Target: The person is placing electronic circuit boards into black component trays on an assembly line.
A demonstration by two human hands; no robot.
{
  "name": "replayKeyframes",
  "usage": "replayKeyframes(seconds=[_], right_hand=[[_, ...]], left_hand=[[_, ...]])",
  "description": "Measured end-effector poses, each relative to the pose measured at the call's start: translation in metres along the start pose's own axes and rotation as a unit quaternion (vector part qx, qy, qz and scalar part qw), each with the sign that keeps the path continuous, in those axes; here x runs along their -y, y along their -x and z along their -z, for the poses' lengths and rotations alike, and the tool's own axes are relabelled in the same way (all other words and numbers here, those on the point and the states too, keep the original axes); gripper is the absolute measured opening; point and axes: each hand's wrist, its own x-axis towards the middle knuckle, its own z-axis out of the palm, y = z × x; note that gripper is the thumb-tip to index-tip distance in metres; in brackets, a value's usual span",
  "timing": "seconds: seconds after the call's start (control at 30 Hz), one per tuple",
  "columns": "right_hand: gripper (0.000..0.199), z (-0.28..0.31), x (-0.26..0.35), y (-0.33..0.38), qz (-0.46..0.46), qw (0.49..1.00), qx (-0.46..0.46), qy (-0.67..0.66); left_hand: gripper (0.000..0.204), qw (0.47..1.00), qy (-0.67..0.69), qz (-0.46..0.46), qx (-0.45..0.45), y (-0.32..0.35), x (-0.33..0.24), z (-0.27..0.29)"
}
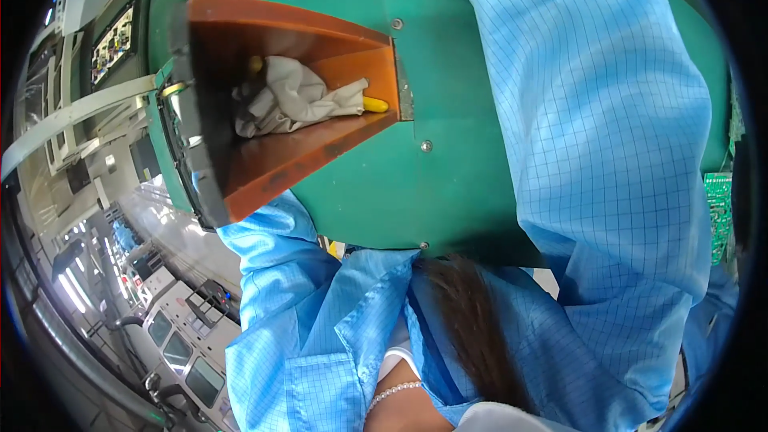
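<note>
From the head view, my right sleeve (592,112) reaches up across the green panel (384,184), and my hand runs out of sight, so I cannot tell whether my fingers are wide or closed. My left hand is hidden too. The orange bin (304,152) sits on the panel's left, holding a crumpled grey cloth (288,100) and a yellow piece (374,104). Working blind, I judge my sleeve could snag the bin's edge.
</note>
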Motion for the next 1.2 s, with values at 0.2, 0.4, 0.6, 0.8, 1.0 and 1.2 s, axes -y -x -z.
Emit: replayKeyframes(seconds=[0.2,0.4,0.6,0.8,1.0,1.2], right_hand=[[0.042,0.005,0.007,0.0,0.044,0.999,-0.002,-0.011],[0.053,0.047,-0.001,0.015,0.026,0.996,0.085,-0.032],[0.052,0.1,-0.04,0.063,-0.036,0.986,0.149,0.061],[0.063,0.072,-0.022,0.117,-0.01,0.977,0.169,0.128],[0.061,0.05,0.022,0.12,-0.079,0.963,0.124,0.225],[0.057,0.053,0.025,0.116,-0.194,0.948,0.128,0.217]], left_hand=[[0.022,0.999,0.036,0.025,-0.008,0.002,-0.008,-0.009],[0.024,0.988,0.122,0.099,-0.005,0.014,-0.027,-0.003],[0.032,0.987,0.148,0.066,-0.004,0.009,-0.03,-0.011],[0.034,0.99,0.137,0.036,0.016,-0.001,-0.025,-0.017],[0.029,0.993,0.118,0.013,-0.005,0.005,-0.012,-0.007],[0.037,0.99,0.139,0.019,0.003,-0.004,0.001,-0.02]])
